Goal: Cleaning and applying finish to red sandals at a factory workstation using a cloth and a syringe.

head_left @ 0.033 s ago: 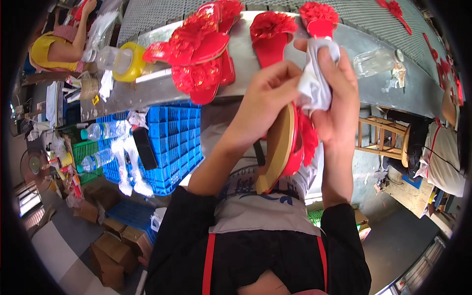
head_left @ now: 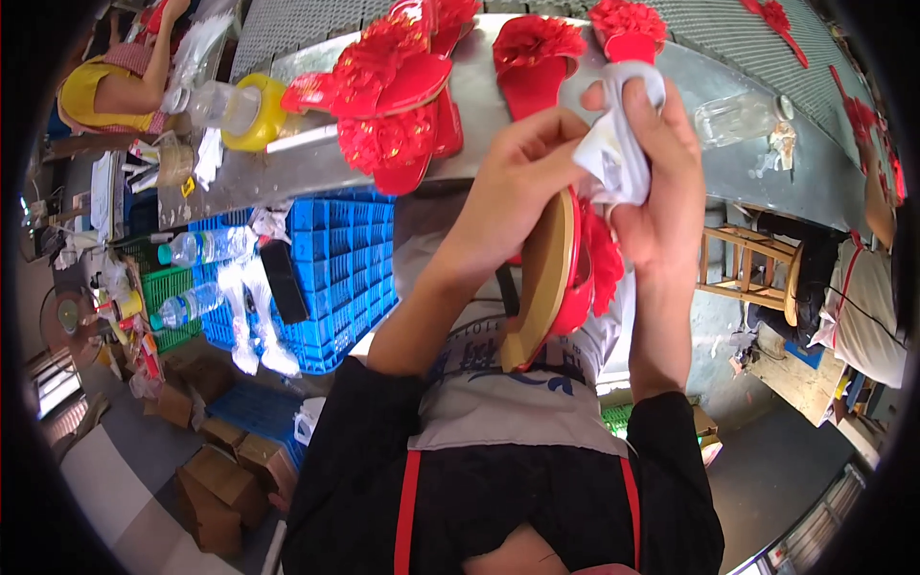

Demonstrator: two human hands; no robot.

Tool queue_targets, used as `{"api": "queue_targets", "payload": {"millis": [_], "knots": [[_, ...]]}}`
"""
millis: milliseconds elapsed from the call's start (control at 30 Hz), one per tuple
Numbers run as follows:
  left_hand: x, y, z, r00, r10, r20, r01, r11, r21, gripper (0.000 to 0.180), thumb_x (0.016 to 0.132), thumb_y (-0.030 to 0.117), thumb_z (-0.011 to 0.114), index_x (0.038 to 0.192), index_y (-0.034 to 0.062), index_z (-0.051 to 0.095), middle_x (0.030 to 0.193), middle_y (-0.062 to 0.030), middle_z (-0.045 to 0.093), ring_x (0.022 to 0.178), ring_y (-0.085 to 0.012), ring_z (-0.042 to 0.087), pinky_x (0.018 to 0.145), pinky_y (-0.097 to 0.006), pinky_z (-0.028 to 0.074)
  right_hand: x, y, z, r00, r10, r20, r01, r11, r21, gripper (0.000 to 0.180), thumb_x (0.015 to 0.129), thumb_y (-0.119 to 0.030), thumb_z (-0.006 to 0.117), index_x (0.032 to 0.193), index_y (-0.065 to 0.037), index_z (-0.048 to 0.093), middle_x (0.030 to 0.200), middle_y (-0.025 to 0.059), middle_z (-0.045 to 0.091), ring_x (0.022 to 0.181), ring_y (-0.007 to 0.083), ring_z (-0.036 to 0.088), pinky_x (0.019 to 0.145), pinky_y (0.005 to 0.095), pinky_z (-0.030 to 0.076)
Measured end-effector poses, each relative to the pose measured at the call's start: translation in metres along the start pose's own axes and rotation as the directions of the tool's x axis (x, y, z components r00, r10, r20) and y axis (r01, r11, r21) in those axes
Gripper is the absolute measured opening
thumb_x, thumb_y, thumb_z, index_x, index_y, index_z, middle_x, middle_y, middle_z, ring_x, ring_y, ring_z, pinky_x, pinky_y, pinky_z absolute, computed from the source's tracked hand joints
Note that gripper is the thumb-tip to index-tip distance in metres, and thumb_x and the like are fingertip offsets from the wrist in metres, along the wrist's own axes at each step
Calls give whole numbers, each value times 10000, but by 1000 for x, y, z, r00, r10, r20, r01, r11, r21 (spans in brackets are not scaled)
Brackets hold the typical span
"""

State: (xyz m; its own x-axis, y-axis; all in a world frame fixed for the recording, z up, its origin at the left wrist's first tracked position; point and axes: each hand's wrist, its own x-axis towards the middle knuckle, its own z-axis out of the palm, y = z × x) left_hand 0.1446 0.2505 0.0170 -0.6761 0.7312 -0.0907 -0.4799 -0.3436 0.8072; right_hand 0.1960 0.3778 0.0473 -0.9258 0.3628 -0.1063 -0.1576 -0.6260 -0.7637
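A red sandal (head_left: 575, 287) with a ruffled flower on its strap hangs tilted in front of my apron, its tan sole edge turned to the left. My left hand (head_left: 522, 187) grips it near the upper end, fingers curled. In my right hand (head_left: 661, 172) a white cloth (head_left: 618, 158) is bunched between thumb and fingers, close against the sandal's upper end. Where exactly cloth and sandal meet is hidden by my fingers. Beyond my hands, another red flower sandal (head_left: 537, 67) lies on the metal table (head_left: 307, 177), with one more (head_left: 628, 34) to its right.
Stacked red sandals (head_left: 388, 105) lie on the table's left part, beside a yellow-based plastic bottle (head_left: 251, 115). A clear bottle (head_left: 738, 120) lies at right. Below stand a blue crate (head_left: 340, 278) and a wooden stool (head_left: 752, 264). Another person (head_left: 115, 96) sits at the far left.
My view has shifted slightly, so the table's things sit a little differently. The cloth and my right fingers have moved slightly; both hands keep their hold.
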Motion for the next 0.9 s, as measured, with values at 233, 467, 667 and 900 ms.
{"api": "queue_targets", "payload": {"millis": [233, 467, 667, 900], "knots": [[7, -25, -42, 980, 53, -193, -49, 999, 25, 291, 983, 264, 538, 791, 50, 586, 623, 4, 513, 538, -55, 454, 539, -204, 345, 0, 2, -6, 996, -78, -37, 72, 985, -156, 221, 961, -162, 638, 1148, -47, 607, 864, 22, 622, 697, 98, 581, 589, 228, 463], [-2, -37, -64, 943, 175, -283, -136, 979, 153, 411, 999, 326, 437, 674, 77, 470, 622, -17, 446, 574, -104, 399, 556, -264, 341, -58, 27, -31, 993, 85, -81, -107, 944, -312, 327, 957, -264, 668, 1150, -14, 585, 826, 2, 601, 595, 55, 517, 502, 212, 395], [-10, -36, -60, 919, 247, -308, -168, 950, 262, 411, 1008, 309, 422, 673, 76, 474, 621, -16, 448, 573, -96, 395, 555, -261, 339, -79, 32, -14, 971, 231, -68, -235, 848, -474, 219, 982, -104, 616, 1174, -2, 588, 849, 38, 624, 659, 78, 557, 590, 220, 431], [-14, -30, -48, 913, 253, -322, -168, 948, 268, 404, 1056, 294, 421, 722, 77, 486, 641, 20, 437, 598, -57, 396, 560, -248, 338, -59, 20, 18, 869, -76, 489, 487, -42, -873, 482, 789, 121, 551, 1235, -39, 645, 890, 91, 556, 635, 239, 586, 587, 324, 491]]}}
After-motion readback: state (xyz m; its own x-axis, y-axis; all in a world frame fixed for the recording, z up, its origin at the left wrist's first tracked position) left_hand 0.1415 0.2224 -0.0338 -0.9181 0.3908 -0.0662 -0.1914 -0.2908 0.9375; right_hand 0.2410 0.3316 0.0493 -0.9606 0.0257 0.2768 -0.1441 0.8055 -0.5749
